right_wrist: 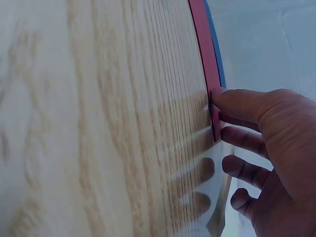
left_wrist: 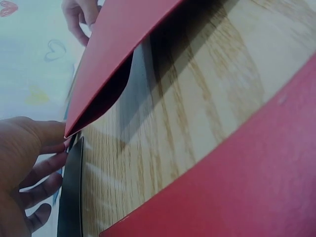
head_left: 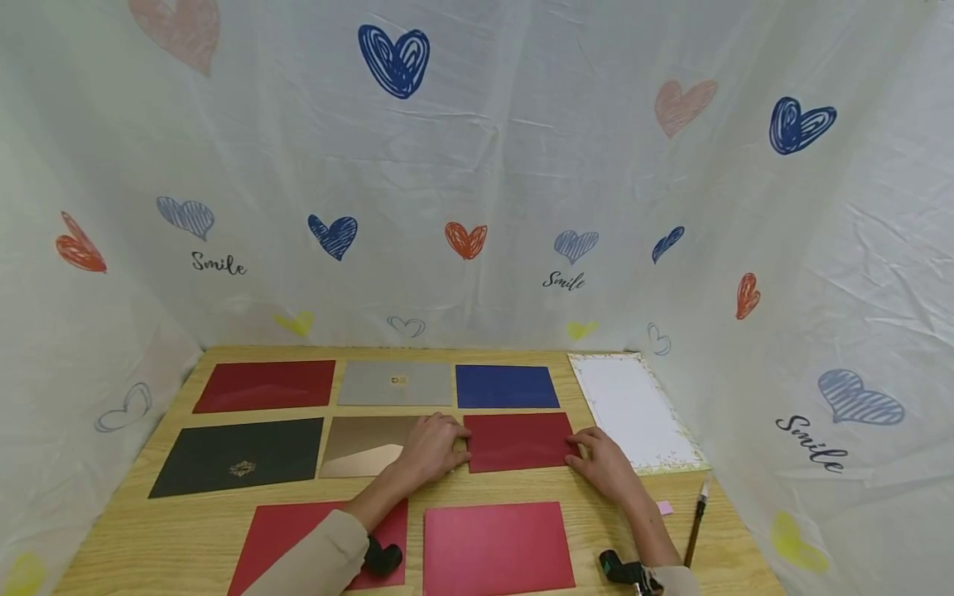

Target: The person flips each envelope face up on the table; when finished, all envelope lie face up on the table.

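Observation:
A dark red envelope (head_left: pixel 519 443) lies in the middle of the table in the head view. My left hand (head_left: pixel 432 449) pinches its left end between thumb and fingers, partly over a gold envelope (head_left: pixel 356 443). On the opposite end, the thumb and fingertips of my right hand (head_left: pixel 600 465) grip the right edge. Seen from the left wrist, the red envelope (left_wrist: pixel 113 54) is tilted, with a dark gap along its near side. The right wrist view shows its thin red edge (right_wrist: pixel 206 54) between the right thumb and fingers.
Around it lie a blue envelope (head_left: pixel 507 386), a grey one (head_left: pixel 395 382), a dark red one (head_left: pixel 264 386), a dark green one (head_left: pixel 238 455) and two pinkish-red ones (head_left: pixel 498 546) in front. At right are bordered white paper (head_left: pixel 633 410) and a brush (head_left: pixel 697 521).

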{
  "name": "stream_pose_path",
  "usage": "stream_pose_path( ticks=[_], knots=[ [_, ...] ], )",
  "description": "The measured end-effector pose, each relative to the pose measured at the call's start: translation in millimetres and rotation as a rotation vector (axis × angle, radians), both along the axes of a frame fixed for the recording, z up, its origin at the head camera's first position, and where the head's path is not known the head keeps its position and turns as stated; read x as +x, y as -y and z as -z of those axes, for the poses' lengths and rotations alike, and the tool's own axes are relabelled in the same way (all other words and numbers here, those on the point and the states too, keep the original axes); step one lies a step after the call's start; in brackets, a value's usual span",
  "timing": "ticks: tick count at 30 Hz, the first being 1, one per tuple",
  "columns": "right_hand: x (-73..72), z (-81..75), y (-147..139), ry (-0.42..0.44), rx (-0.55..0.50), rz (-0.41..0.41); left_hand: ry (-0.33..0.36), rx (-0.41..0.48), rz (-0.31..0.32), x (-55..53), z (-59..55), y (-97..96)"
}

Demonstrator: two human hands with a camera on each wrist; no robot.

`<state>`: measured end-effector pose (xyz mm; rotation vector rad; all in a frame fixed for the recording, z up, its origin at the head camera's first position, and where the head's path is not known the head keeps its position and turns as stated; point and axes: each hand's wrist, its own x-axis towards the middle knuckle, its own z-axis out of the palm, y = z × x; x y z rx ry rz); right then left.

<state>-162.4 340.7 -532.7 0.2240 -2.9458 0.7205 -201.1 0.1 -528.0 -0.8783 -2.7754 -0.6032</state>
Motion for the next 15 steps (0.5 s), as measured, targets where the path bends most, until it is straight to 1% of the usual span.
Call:
stream_pose_path(
  ticks=[4,11,15],
  knots=[
    [-0.7,-0.7,1.3,0.023,0.001,0.0,0.008,-0.01,0.006,-1.3,-0.7,2.3],
    [-1.6,1.4,2.8,0.031,0.001,0.001,0.034,-0.018,-0.002,-2.2,-1.5,4.1],
    [-0.2,1.4,3.9,0.034,0.002,-0.003,0.035,-0.014,-0.002,-1.7,-0.9,5.0]
  ],
)
